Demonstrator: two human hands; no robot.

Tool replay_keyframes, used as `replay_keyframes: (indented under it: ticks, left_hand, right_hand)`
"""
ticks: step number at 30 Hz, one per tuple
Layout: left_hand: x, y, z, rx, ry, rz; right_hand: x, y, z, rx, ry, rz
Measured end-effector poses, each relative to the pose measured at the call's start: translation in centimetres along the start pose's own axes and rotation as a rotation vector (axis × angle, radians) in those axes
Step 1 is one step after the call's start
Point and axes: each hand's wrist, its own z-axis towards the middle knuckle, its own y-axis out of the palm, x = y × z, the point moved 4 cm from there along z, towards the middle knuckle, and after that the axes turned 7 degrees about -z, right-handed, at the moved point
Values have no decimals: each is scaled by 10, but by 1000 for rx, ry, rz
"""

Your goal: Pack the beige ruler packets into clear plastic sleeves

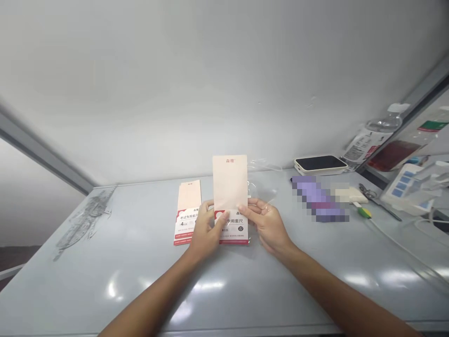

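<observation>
Both my hands hold up a flat exam ruler set packet (pixel 233 224), with a white card printed in red at its lower part and a peach-coloured sleeve (pixel 229 180) standing out of its top. My left hand (pixel 206 229) pinches its left side, thumb on the front. My right hand (pixel 264 224) grips its right side, fingers across the peach sleeve's lower edge. Just left of my left hand, a second similar packet (pixel 187 213) lies flat on the pale grey table (pixel 115 262), partly hidden by that hand.
A loose clear plastic wrapper (pixel 263 187) lies behind the packet. To the right are a phone or power bank (pixel 320 164), a blurred-out object (pixel 319 199), scissors (pixel 368 194), a plastic bottle (pixel 375 135) and a white cable (pixel 403 248). A white wall backs the table.
</observation>
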Motion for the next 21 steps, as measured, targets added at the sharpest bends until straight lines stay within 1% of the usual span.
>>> replay_keyframes:
  ticks: [3, 6, 9, 11, 13, 15, 17, 21]
  left_hand:
    - [-1, 3, 0, -99, -22, -3]
    - [-2, 3, 0, -111, -30, 0]
    - [-4, 2, 1, -117, -70, -46]
    - [-6, 0, 2, -93, -132, -144]
    - [-9, -4, 3, -31, -202, -252]
    - [-11, -9, 4, 24, -236, -303]
    - [-11, -12, 4, 41, -235, -293]
    - [-11, -13, 5, 44, -219, -246]
  right_hand:
    - [-4, -6, 3, 30, -11, -4]
    - [-6, -9, 5, 25, 1, -24]
    - [-6, -10, 6, -14, 18, -88]
    - [-5, -9, 5, -77, 37, -150]
    - [-3, -4, 2, -183, 70, -210]
    - [-1, 1, -1, -271, 90, -249]
    - [0, 3, -2, -279, 82, -257]
    - [1, 2, -1, -208, 62, -237]
